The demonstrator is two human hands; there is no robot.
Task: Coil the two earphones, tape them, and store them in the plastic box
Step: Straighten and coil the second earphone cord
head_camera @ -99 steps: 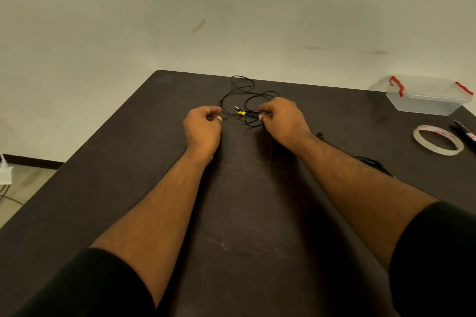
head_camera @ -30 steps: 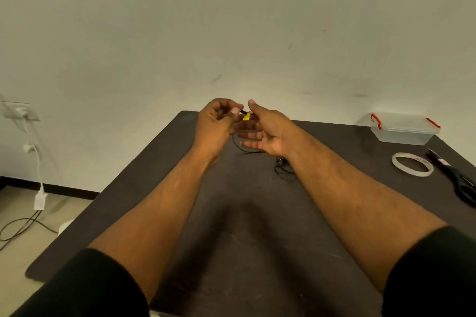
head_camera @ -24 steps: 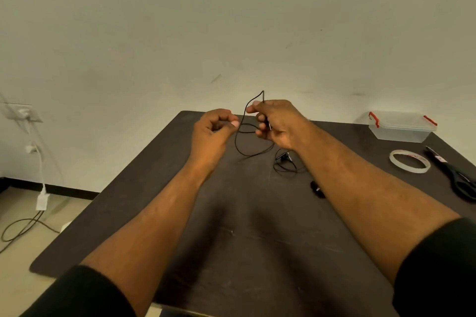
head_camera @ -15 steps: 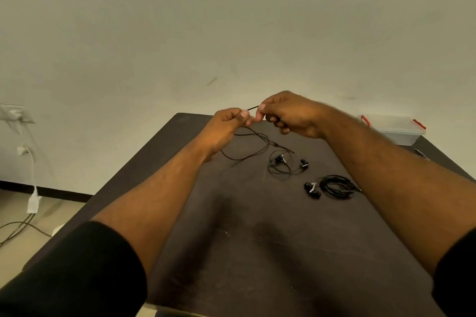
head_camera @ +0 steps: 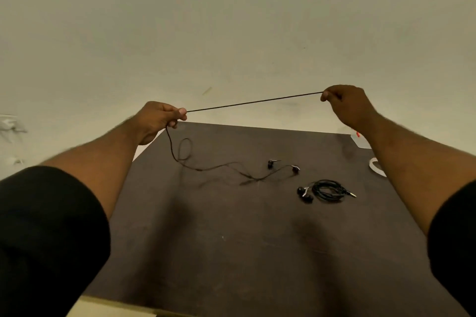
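Note:
A black earphone cable (head_camera: 253, 102) is stretched taut in the air between my two hands. My left hand (head_camera: 158, 119) pinches it at the left, and my right hand (head_camera: 345, 103) pinches its end at the right. From my left hand the rest of the cable hangs down and trails across the dark table (head_camera: 231, 239) to its two earbuds (head_camera: 283, 166). A second earphone (head_camera: 325, 190) lies coiled on the table to the right. The plastic box (head_camera: 362, 140) with a red clip and the tape roll (head_camera: 376, 167) are mostly hidden behind my right forearm.
A plain wall rises behind the table. The table's left edge runs diagonally under my left arm, and its near edge shows at the bottom left.
My hands have risen and moved far apart, pulling the cable straight between them. The earbuds' loop on the table has been drawn out into a loose line.

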